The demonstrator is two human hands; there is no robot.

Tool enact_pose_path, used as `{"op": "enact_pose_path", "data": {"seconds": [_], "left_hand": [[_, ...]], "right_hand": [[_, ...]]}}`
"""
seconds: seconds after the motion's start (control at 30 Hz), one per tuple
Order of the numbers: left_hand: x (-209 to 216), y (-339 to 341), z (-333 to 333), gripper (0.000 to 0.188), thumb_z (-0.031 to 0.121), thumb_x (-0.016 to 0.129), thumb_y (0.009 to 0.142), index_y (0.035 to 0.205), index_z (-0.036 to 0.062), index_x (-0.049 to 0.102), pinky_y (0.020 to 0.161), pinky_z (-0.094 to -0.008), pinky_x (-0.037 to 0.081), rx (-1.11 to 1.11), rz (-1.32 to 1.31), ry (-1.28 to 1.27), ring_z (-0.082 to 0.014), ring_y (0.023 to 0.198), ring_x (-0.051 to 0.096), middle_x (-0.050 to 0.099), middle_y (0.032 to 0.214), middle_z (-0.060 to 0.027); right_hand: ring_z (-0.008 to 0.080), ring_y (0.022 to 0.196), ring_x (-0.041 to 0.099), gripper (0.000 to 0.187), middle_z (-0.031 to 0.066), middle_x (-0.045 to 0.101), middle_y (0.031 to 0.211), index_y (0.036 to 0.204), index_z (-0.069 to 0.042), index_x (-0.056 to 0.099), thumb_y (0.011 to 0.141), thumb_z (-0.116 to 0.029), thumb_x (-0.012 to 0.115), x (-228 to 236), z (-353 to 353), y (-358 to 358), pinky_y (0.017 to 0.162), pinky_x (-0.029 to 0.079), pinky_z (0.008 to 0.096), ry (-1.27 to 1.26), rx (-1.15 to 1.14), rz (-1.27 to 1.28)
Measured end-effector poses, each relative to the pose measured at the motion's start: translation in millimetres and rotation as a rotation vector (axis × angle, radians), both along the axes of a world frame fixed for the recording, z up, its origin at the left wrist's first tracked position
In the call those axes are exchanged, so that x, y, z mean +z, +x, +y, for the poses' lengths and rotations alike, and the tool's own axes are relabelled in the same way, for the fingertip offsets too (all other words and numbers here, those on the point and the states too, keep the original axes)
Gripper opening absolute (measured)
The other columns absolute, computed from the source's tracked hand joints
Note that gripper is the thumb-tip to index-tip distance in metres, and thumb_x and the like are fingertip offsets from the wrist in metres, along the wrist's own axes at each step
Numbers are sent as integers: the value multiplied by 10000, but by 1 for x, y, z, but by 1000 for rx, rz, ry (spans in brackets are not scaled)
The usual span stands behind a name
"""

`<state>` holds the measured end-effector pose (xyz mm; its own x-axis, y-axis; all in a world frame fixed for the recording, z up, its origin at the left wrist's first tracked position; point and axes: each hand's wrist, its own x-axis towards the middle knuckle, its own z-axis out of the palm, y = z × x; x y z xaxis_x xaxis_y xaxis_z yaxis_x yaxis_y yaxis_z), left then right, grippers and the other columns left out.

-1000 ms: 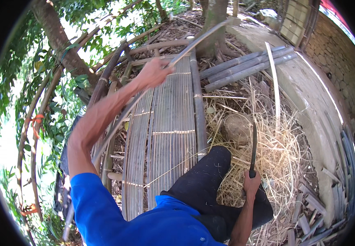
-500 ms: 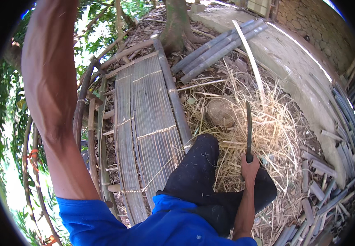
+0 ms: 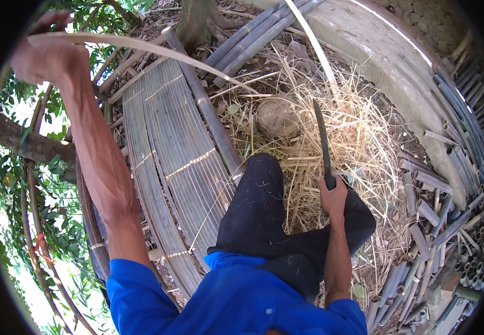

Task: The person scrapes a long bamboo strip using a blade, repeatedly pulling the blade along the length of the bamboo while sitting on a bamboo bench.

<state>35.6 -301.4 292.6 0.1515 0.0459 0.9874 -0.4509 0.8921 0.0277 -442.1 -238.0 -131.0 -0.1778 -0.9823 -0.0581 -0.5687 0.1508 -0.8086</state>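
Left hand (image 3: 52, 60): I'm clamping tan strip (image 3: 141, 44), left of round block (image 3: 278, 117) | right hand (image 3: 334, 196): fingers clamping knife (image 3: 323, 135) by handle, block's right, presumably sparing skin

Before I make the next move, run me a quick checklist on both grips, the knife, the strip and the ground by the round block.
1. Knife secured: ok, the right grip is wrapped round its handle.
2. Pale strip held: ok, it runs out from the raised left grip; blur hides the exact finger placement.
3. Blade apart from strip: ok, the strip's far end shows to the left of the blade.
4. Blade pointing away from the dark trousers: ok.
5. Ground by the round block clear: not ok, loose straw lies around it.
6. Cutting edge sharp: cannot tell.
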Motion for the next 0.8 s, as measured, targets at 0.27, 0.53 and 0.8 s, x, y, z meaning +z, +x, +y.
{"op": "enact_pose_path", "data": {"seconds": [0.27, 0.53, 0.8], "left_hand": [[-48, -41, 48, 304, 234, 432, 997, 813, -3, 478, 356, -312, 370, 227, 449, 22, -178, 450, 447, 404, 536, -82], [-54, -70, 127, 400, 401, 516, 959, 820, 34, 591, 388, -341, 446, -159, 126, 101, -212, 472, 494, 483, 563, -102], [-122, -145, 131, 453, 394, 439, 1019, 637, 153, 408, 517, -336, 313, -26, 40, 91, -163, 500, 373, 358, 497, -26]], "right_hand": [[167, 645, 568, 369, 106, 630, 726, 1023, 39, 645, 881, -281, 759, 18, -3, 35, 629, 493, 346, -33, 90, -4], [247, 648, 646, 356, 150, 659, 754, 1172, -6, 584, 936, -234, 722, 122, 18, 107, 616, 509, 374, -143, 327, -197], [405, 780, 716, 369, 224, 701, 921, 1193, -24, 564, 926, -220, 726, 181, 39, 142, 666, 565, 466, -246, 530, -266]]}}
